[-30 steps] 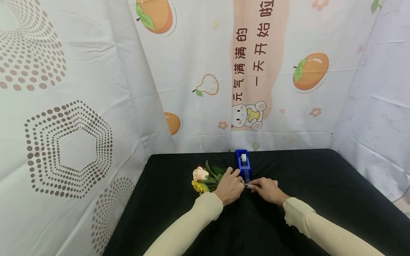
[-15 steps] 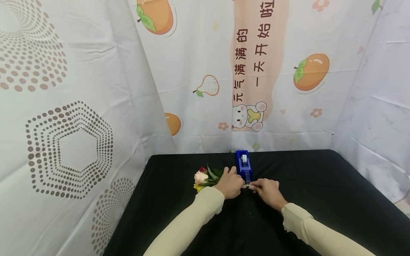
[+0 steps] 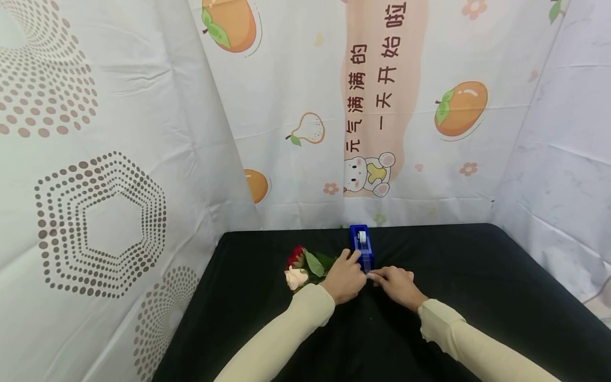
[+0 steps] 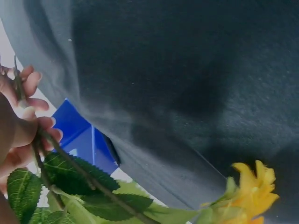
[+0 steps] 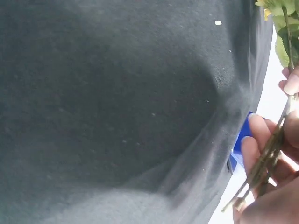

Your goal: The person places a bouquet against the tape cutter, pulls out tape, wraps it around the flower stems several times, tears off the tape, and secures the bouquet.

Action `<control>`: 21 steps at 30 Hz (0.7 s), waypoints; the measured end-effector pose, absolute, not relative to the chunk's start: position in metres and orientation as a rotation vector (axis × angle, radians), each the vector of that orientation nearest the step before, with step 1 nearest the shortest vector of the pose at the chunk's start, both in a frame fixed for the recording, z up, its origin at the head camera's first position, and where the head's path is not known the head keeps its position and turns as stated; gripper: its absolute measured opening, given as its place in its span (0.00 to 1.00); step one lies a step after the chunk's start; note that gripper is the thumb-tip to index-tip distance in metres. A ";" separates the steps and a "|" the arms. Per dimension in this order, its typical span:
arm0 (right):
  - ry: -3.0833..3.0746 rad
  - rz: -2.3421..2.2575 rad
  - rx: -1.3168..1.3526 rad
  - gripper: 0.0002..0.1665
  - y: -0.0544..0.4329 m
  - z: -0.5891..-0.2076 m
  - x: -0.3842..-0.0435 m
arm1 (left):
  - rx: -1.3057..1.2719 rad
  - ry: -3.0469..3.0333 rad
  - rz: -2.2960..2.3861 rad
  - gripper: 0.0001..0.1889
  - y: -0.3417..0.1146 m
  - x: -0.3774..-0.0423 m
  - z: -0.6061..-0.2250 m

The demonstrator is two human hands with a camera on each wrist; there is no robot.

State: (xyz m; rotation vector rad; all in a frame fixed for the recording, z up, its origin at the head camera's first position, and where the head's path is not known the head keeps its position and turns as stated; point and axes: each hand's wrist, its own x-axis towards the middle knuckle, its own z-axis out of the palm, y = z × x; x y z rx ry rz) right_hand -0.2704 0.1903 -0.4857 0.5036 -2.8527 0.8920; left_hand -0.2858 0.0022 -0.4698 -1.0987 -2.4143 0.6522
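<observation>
Compared with half a second ago, the red rose [image 3: 295,256] has come up above the pale rose [image 3: 296,278], and the yellow flower [image 4: 257,186] is now mostly hidden from the head view; this suggests the bunch is being turned about its stems [image 5: 268,154]. The flower heads lie to the left of the blue tape dispenser [image 3: 361,249], the stems just before it. The left hand [image 3: 345,278] grips them near the leaves, the right hand [image 3: 398,284] pinches their ends, both bent inward. Whether tape already sticks there, I cannot tell.
</observation>
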 end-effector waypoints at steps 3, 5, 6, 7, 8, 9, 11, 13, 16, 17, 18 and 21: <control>-2.882 0.903 0.525 0.13 0.189 -0.484 -0.271 | -1.113 -2.357 0.702 0.17 0.001 -0.284 -0.471; -2.888 0.910 0.541 0.11 0.189 -0.484 -0.271 | -1.129 -2.311 0.760 0.16 -0.001 -0.283 -0.472; -2.889 0.914 0.542 0.11 0.189 -0.484 -0.272 | -1.137 -2.281 0.791 0.16 -0.001 -0.283 -0.472; -2.881 0.912 0.543 0.10 0.189 -0.484 -0.273 | -1.145 -2.250 0.821 0.16 -0.002 -0.282 -0.473; -2.867 0.911 0.548 0.09 0.189 -0.485 -0.273 | -1.153 -2.221 0.848 0.16 -0.002 -0.282 -0.473; -2.854 0.905 0.544 0.09 0.189 -0.486 -0.274 | -1.159 -2.194 0.870 0.16 -0.002 -0.282 -0.474; -2.812 0.889 0.553 0.08 0.190 -0.487 -0.276 | -1.161 -2.170 0.892 0.17 -0.002 -0.282 -0.475; -2.775 0.877 0.561 0.08 0.190 -0.488 -0.276 | -1.141 -2.215 0.874 0.16 -0.001 -0.283 -0.475; -2.736 0.872 0.591 0.08 0.191 -0.488 -0.275 | -1.086 -2.391 0.762 0.12 0.000 -0.285 -0.473; -2.727 0.878 0.596 0.08 0.191 -0.488 -0.275 | -1.063 -2.472 0.688 0.11 0.000 -0.287 -0.471; -2.722 0.884 0.588 0.08 0.192 -0.488 -0.274 | -1.037 -2.548 0.608 0.11 0.001 -0.289 -0.469; -2.701 0.890 0.580 0.07 0.192 -0.489 -0.273 | -0.962 -2.723 0.388 0.14 0.001 -0.297 -0.462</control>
